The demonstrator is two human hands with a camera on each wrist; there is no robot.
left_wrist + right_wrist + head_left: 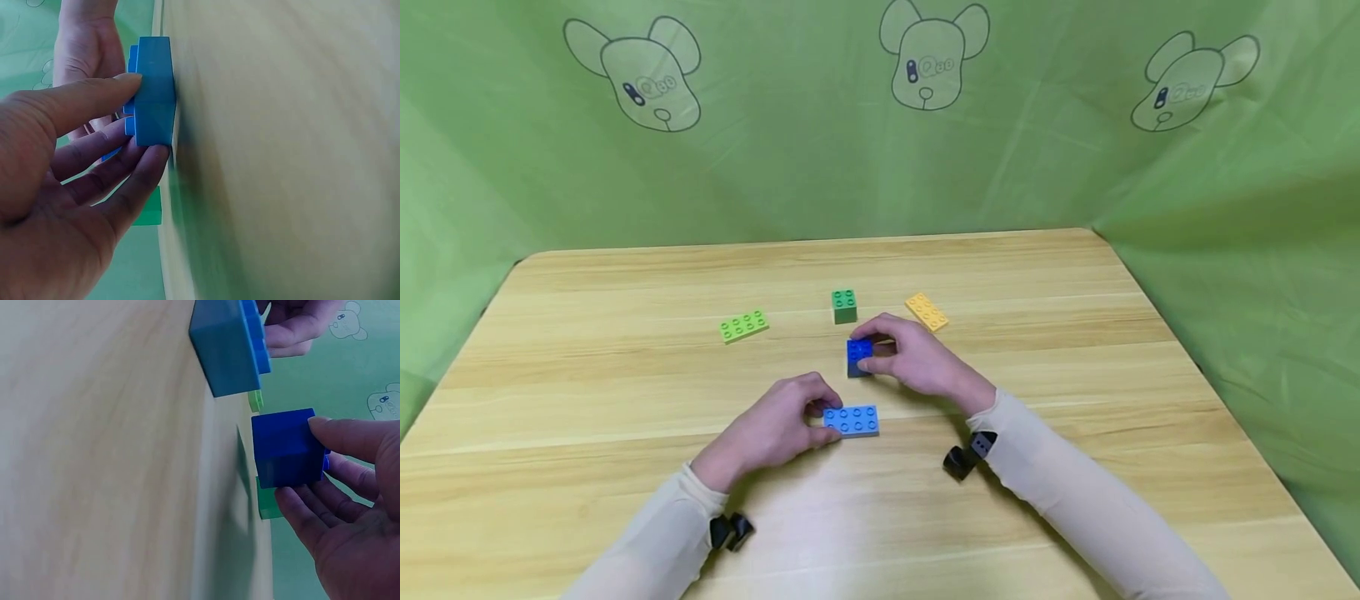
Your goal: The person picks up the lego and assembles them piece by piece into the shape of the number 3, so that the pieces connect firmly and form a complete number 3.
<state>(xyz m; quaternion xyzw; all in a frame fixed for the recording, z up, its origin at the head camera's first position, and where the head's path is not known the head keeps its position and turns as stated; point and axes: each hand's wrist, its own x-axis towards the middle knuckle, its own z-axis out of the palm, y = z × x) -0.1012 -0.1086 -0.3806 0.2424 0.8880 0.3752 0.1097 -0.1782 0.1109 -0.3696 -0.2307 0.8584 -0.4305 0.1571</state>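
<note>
Left hand point(778, 421) pinches light-blue brick point(854, 421) near its left end, right hand point(913, 358) grips dark-blue brick point(854, 360) just beyond, near green brick point(844, 310); both held bricks look light, stiff, slightly slick, best grasped by side walls.

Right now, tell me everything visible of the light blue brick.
The light blue brick looks plastic and oblong, studs upward in two rows of four. It is roughly level, lengthwise across the head view, nearer the camera than the dark blue brick. The left hand pinches its left end; whether it touches the table is unclear.
</note>
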